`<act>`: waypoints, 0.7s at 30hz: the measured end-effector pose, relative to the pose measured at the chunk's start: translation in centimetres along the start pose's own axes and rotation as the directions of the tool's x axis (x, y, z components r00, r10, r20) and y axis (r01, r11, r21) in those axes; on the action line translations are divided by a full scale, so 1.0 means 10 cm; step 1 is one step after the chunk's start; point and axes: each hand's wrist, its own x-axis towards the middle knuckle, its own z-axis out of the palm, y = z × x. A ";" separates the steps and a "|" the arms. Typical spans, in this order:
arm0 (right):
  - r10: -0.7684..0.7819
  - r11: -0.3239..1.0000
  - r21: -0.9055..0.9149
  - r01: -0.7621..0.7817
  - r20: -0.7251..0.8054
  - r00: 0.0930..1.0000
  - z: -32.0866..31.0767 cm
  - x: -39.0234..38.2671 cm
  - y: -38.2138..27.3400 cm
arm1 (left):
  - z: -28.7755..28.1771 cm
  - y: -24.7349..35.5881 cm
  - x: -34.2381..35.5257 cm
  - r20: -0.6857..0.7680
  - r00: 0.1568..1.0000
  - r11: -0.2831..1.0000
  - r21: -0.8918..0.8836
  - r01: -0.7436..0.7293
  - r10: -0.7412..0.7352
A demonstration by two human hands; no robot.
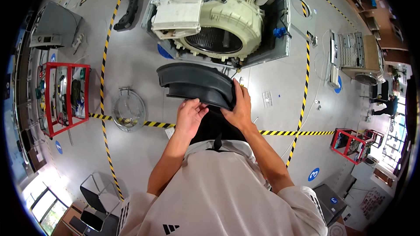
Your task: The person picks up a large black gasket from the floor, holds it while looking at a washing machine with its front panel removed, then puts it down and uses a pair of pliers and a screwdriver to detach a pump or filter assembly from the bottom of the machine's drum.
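Observation:
A dark grey rubber door gasket (197, 83) from a washing machine is held up in front of me, its folded rim bulging away. My right hand (238, 107) grips its right end, thumb on the near side and fingers along the outer edge. At the lower edge of the gasket, my left hand (190, 116) has its fingers curled in against the rubber. Just beyond stands an opened washing machine (286, 22), its front off. Inside it sits a cream plastic tub (249, 26) with a dark drum opening, and a white detergent drawer housing (179, 6) at upper left.
A clear glass door (128, 110) lies on the floor to the left. Behind it stands a red-framed tool cart (70, 98); a black curved counterweight (128, 11) lies farther off. A grey panel (304, 15) rests right of the machine. Another red cart (352, 145) stands far right.

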 end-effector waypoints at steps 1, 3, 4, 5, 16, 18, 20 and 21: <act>0.022 0.999 0.036 -0.023 0.018 1.000 -0.08 0.04 0.00 | 0.02 0.01 -0.03 0.048 0.999 1.000 0.003 -0.013 0.013; -0.076 0.984 0.160 0.084 -0.055 0.996 -0.20 0.13 -0.06 | 0.13 0.06 -0.08 0.123 0.991 0.999 -0.009 -0.053 0.054; -0.121 0.966 0.218 0.140 -0.097 0.988 -0.26 0.17 -0.11 | 0.15 0.08 -0.10 0.154 0.985 0.997 -0.017 -0.074 0.076; -0.171 0.957 0.213 0.198 -0.139 0.975 -0.34 0.20 -0.19 | 0.17 0.10 -0.12 0.185 0.978 0.995 -0.027 -0.095 0.098; -0.510 0.786 0.235 0.571 -0.275 0.815 -0.56 0.37 -0.46 | -0.60 -0.11 -0.07 0.181 0.970 0.583 0.775 -0.243 0.164; -0.557 0.760 0.224 0.610 -0.256 0.790 -0.57 0.39 -0.56 | -0.79 -0.06 0.07 0.220 0.963 0.338 0.904 -0.262 0.157; -0.583 0.747 0.222 0.626 -0.233 0.778 -0.56 0.43 -0.68 | -0.77 0.01 0.14 0.393 0.894 0.318 0.837 -0.445 0.216; -0.582 0.753 0.229 0.617 -0.207 0.786 -0.55 0.43 -0.74 | -0.71 0.01 0.23 0.469 0.835 0.343 0.764 -0.547 0.288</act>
